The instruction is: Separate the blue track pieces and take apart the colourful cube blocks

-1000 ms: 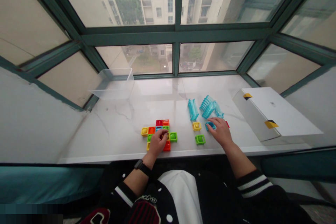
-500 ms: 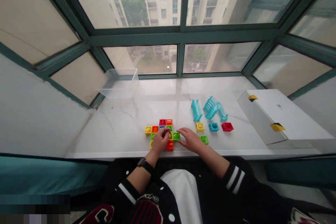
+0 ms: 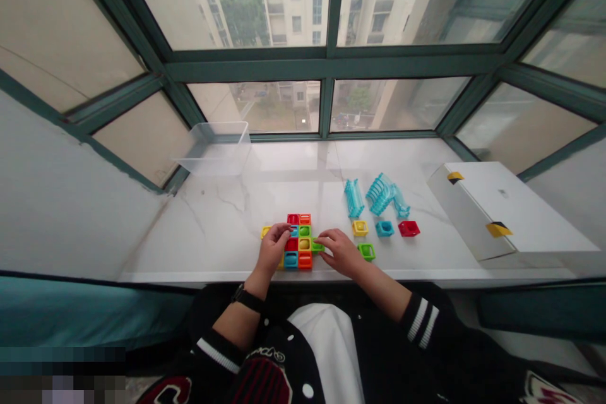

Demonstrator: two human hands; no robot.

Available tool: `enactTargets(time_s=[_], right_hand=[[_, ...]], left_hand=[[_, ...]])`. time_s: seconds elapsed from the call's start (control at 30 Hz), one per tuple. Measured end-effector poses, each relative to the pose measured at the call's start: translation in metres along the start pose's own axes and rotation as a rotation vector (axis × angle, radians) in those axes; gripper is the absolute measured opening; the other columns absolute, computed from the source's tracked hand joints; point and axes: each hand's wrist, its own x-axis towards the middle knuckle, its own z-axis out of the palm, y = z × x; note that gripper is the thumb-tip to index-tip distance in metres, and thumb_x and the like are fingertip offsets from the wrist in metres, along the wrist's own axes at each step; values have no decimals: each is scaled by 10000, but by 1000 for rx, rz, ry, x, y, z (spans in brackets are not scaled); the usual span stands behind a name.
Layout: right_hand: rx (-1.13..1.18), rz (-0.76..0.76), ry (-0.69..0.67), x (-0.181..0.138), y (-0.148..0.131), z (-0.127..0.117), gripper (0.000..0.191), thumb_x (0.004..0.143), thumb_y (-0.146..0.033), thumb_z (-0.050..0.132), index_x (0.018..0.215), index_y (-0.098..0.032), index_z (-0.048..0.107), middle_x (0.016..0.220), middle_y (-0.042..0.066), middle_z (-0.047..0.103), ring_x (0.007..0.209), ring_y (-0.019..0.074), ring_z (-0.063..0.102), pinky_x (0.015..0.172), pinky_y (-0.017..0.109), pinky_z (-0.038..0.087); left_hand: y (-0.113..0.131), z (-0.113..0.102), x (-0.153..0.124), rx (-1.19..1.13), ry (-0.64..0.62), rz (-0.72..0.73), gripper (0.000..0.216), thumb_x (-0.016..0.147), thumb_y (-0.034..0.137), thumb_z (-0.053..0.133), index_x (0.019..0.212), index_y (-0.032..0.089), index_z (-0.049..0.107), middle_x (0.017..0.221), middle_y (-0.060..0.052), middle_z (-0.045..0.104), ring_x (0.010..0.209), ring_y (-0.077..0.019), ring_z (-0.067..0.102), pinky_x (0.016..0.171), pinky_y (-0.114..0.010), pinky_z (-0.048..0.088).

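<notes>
Leftmost, clear plastic bin (image 3: 215, 148) sits back on white marble counter (image 3: 213, 233). Left hand (image 3: 273, 247) pinches cluster of coloured square plastic blocks (image 3: 298, 241) at its left edge, steadying it; right hand (image 3: 338, 251) pinches green block (image 3: 317, 245) against right side. Since half a second ago, cluster reads tighter, blue block added. Loose green square (image 3: 367, 251), turquoise ribbed pieces (image 3: 376, 196), white cardboard box (image 3: 502, 208) rightward.

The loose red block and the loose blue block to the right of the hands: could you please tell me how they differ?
The red block is red and lies farthest right; the blue block is light blue and sits between it and a yellow block. Both are small open squares, lying flat on the marble sill, untouched by either hand.
</notes>
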Motion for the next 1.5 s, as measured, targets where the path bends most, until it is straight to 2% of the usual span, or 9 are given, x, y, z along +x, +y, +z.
enactTargets(time_s=[0.1,0.23,0.37,0.5,0.83,0.97,1.1,1.3,1.5], right_hand=[[12,-44,-103,2,-13,-2,242,948,-204,639,1149,-278,752,1004,57,743,942,224,668,863,343,528],[-2,-40,-279,5,-25,4,181,927,-220,653,1051,-293,763,897,15,748,772,178,675,707,264,474],[-36,1,-431,7,-29,8,88,924,-259,666,993,-251,720,955,34,753,826,197,690,716,268,450],[-30,60,-515,8,-32,9,153,927,-305,685,1050,-219,656,1011,60,749,900,224,693,747,282,443],[-12,112,-435,5,-27,8,80,930,-243,635,991,-210,675,985,72,753,849,209,672,725,279,400],[208,138,-350,-2,-15,-11,79,859,-213,688,826,-206,616,751,-11,651,671,141,550,631,254,344],[543,234,-185,-10,-3,-27,168,887,-304,701,848,-214,565,679,-60,526,609,113,444,587,244,336],[954,330,23,-11,0,-34,369,912,-560,706,911,-229,542,765,-28,587,667,137,514,622,272,405],[1148,359,-51,-8,-8,-37,408,863,-567,778,935,-220,577,769,-20,630,669,134,541,644,284,427]], left_hand=[[6,-14,-7,245,-62,180,217,955,325,617,1132,238,707,1139,-77,747,1109,-238,688,1035,-436,542],[4,-13,-19,457,-233,394,282,975,232,586,1208,295,731,1380,-81,667,1344,-280,569,1178,-527,426],[-8,-4,-25,575,-294,425,293,984,198,560,1194,293,741,1428,-79,646,1384,-302,534,1177,-592,411],[-14,-1,-25,639,-306,439,267,986,170,543,1106,270,759,1411,-76,660,1377,-297,536,1166,-596,421],[-13,0,-26,651,-300,423,251,957,121,565,1034,255,762,1409,-63,663,1367,-292,545,1188,-592,398],[-13,0,-24,613,-290,417,245,959,131,563,1023,253,765,1379,-74,677,1337,-293,569,1169,-597,415],[0,1,-24,527,-254,406,269,970,173,572,1168,258,734,1352,-94,681,1326,-293,579,1160,-580,434],[30,17,-35,233,-286,300,468,932,307,703,1387,264,604,1398,-113,642,1326,-295,593,1155,-522,467],[36,34,-41,-223,-421,52,662,907,358,770,1502,273,494,1515,-133,569,1312,-293,625,1143,-499,496]])
